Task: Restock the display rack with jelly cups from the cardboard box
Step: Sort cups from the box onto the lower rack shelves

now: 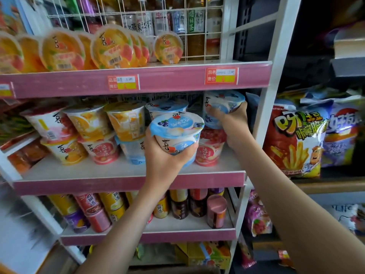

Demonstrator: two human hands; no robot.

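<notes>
The left hand (165,158) grips a blueberry jelly cup (176,129) from below, in front of the display rack's middle shelf (98,183). The right hand (235,125) clasps a second blue cup (224,102) at the shelf's right end, atop a red jelly cup (209,150).

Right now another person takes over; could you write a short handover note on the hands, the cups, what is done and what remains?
Left hand grips a blueberry jelly cup in front of the middle shelf.
Right hand grips a second blueberry cup at the shelf's right end, above a red jelly cup; contact unclear.
Done: the shelf already holds stacked cups.
Left: set both cups down.
Cardboard box is out of view.
</notes>
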